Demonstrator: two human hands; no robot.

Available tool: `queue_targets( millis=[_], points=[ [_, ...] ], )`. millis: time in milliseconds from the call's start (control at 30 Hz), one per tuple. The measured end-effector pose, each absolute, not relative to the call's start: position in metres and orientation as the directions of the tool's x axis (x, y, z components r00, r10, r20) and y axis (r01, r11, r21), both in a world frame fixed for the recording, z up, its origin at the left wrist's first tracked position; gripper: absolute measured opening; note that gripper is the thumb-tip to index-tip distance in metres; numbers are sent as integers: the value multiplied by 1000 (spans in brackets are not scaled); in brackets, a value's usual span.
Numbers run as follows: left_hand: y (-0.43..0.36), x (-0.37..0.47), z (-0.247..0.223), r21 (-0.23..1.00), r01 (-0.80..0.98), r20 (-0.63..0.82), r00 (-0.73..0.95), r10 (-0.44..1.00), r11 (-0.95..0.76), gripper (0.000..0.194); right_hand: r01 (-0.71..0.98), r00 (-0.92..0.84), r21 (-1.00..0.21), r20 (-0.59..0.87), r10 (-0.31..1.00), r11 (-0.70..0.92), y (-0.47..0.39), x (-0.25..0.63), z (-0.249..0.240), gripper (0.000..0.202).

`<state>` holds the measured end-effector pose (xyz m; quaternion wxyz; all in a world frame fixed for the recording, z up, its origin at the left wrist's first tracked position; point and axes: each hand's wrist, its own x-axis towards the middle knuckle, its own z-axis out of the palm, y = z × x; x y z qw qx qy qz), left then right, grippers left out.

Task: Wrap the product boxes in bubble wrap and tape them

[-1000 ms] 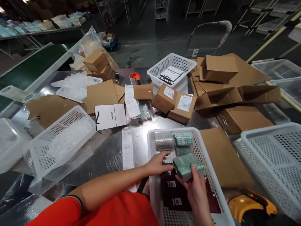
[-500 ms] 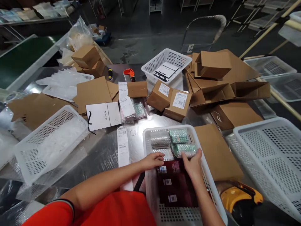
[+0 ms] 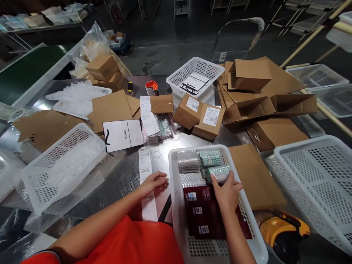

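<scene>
In the white basket (image 3: pixel 173 205) in front of me, my right hand (image 3: pixel 227 189) has its thumb and fingers on the near side of a green bubble-wrapped package (image 3: pixel 217 172). A second green bubble-wrapped package (image 3: pixel 210 157) lies just behind, with a clear bubble-wrapped bundle (image 3: pixel 189 164) to its left. Dark red boxes (image 3: pixel 205 212) with small white code labels fill the middle of the basket, partly under my right forearm. My left hand (image 3: pixel 154 182) is empty, fingers apart, outside the basket's left rim and above a printed label strip (image 3: pixel 145 165).
A white shopping bag (image 3: pixel 123 135) and a basket of clear plastic (image 3: pixel 66 165) lie to the left. Labelled cartons (image 3: pixel 210 119) and another basket (image 3: pixel 195 69) stand behind. On the right are flat cardboard (image 3: pixel 255 176), a yellow-black scanner-like device (image 3: pixel 283 233) and a large basket (image 3: pixel 316 176).
My left hand has moved left, from above the dark red boxes to outside the basket. My right hand stays at the green package, which has tilted slightly.
</scene>
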<state>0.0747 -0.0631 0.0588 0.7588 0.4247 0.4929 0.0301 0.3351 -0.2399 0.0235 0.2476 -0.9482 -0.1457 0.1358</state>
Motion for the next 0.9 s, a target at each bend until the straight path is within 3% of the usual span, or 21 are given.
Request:
queue_targets(
  millis=[167, 467, 633, 900],
  points=[
    [-63, 56, 51, 697, 399, -715, 444, 540, 596, 58, 425, 863, -518, -16, 505, -742, -239, 335, 15, 95],
    [-62, 33, 53, 664, 426, -746, 328, 579, 614, 44, 526, 818, -360, -36, 575, -771, -239, 343, 20, 73],
    [-63, 29, 52, 641, 424, -765, 285, 578, 640, 41, 480, 837, -452, -22, 547, -752, -221, 341, 18, 81],
    [-67, 15, 51, 639, 407, -766, 263, 587, 652, 44, 553, 789, -591, 146, 597, -587, -261, 337, 4, 94]
  ],
)
